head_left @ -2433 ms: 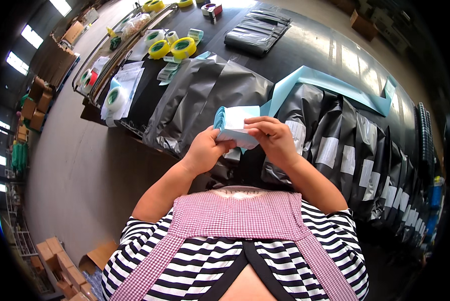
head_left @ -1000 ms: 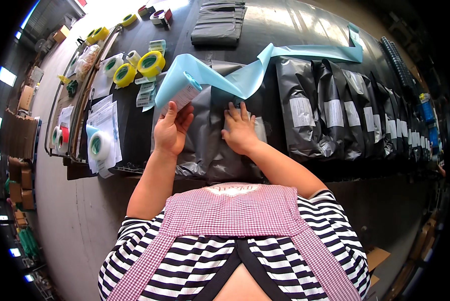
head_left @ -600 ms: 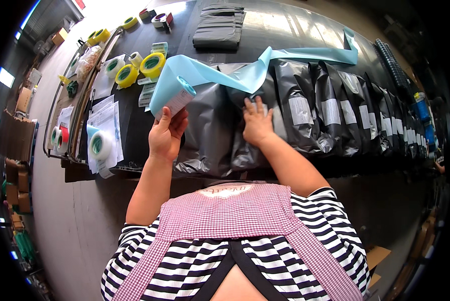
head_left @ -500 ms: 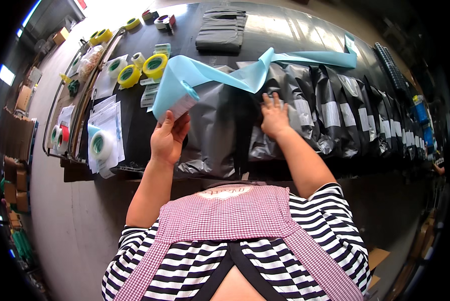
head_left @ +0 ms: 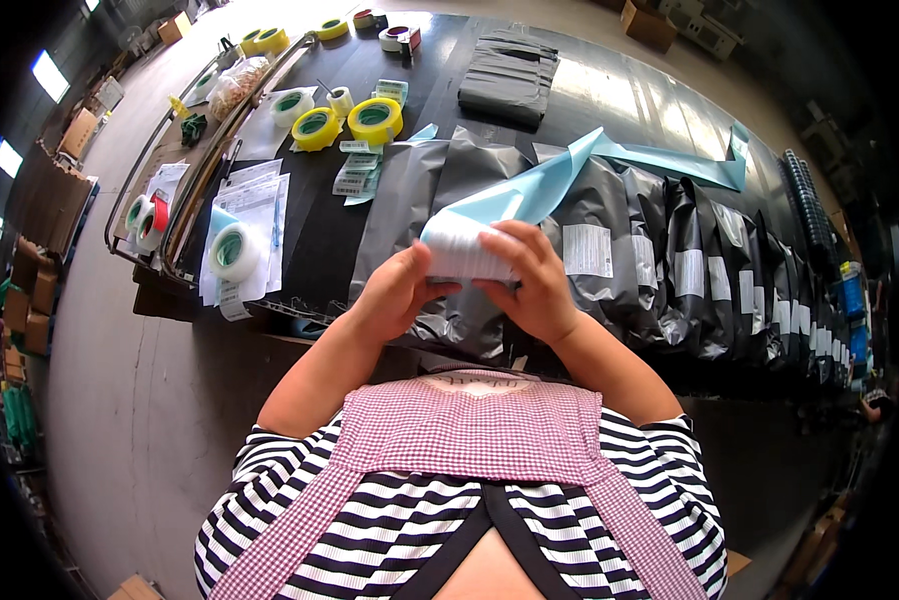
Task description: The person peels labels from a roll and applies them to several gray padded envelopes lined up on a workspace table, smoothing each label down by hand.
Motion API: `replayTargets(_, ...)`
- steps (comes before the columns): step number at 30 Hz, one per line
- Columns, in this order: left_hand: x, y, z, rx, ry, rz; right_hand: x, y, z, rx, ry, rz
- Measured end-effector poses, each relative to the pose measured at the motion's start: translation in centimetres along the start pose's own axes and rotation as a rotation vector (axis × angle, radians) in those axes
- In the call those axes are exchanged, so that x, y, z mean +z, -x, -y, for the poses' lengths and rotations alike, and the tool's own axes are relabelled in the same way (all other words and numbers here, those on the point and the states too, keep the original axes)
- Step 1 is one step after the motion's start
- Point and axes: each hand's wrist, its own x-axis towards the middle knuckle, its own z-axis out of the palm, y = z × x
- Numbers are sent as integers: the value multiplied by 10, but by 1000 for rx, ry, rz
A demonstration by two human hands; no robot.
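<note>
A roll of white labels (head_left: 459,252) is between my two hands over the near side of the table. My left hand (head_left: 394,290) closes on its left end, and my right hand (head_left: 531,282) grips its right end from above, fingers bent. From the roll a light blue backing strip (head_left: 554,180) rises, folds over and trails off to the right across the bags. Under my hands lies a grey plastic mailing bag (head_left: 401,205). Right of it, a labelled grey bag (head_left: 584,205) heads a row of several filled mailing bags (head_left: 684,235) bearing white labels.
On the dark table (head_left: 424,60) lies a stack of folded grey bags (head_left: 509,75). Left of the bags are yellow tape rolls (head_left: 374,120), printed papers (head_left: 266,210) and a clear tape roll (head_left: 234,252). A metal-framed cart (head_left: 169,235) adjoins the table's left end.
My left hand has brought the label roll rightward and turned it. My right hand has left the bags and now grips the roll too. The view has shifted, moving the table rightward.
</note>
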Motion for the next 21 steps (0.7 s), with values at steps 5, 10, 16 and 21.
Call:
replayTargets(5,-10,5,8,-16,-494,74,-6,-5,1,301,-374,58)
replayTargets(10,-7,7,12,210,-551,27,-2,-6,7,318,-383,41)
replayTargets(16,-2,3,8,333,-694,8,2,-6,6,193,-128,-12)
replayTargets(21,0,-8,5,277,-827,-27,2,-7,-17,277,-250,58)
